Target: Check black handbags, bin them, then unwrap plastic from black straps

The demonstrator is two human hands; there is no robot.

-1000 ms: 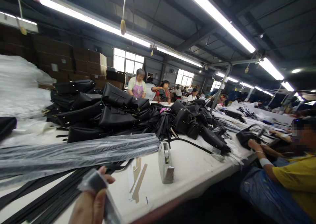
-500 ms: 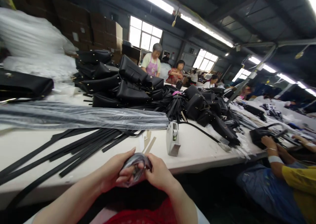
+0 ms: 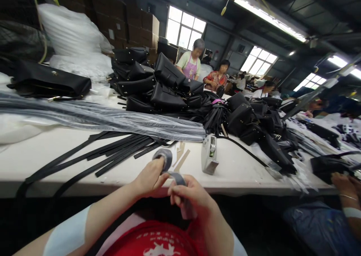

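Observation:
My left hand (image 3: 149,176) is closed on a small coil of grey, plastic-wrapped strap (image 3: 166,158), just above the table's front edge. From the coil a length of the strap runs across to my right hand (image 3: 190,196). The right fingers are pinched around this length, and its end hangs down below them. Behind my hands a white tape dispenser (image 3: 208,156) stands on the table. Several bare black straps (image 3: 121,150) lie to the left. A long bundle of straps in clear plastic sleeves (image 3: 126,120) stretches behind them.
Black handbags (image 3: 169,94) are heaped across the back of the white table (image 3: 239,173). A single black bag (image 3: 52,79) lies at left, near piled white packaging (image 3: 75,34). Thin beige strips (image 3: 182,160) lie beside the dispenser. A co-worker's hand (image 3: 344,184) is at far right.
My hands have moved apart, from both around the coil to left on the coil and right on its drawn-out length. The camera view has turned left.

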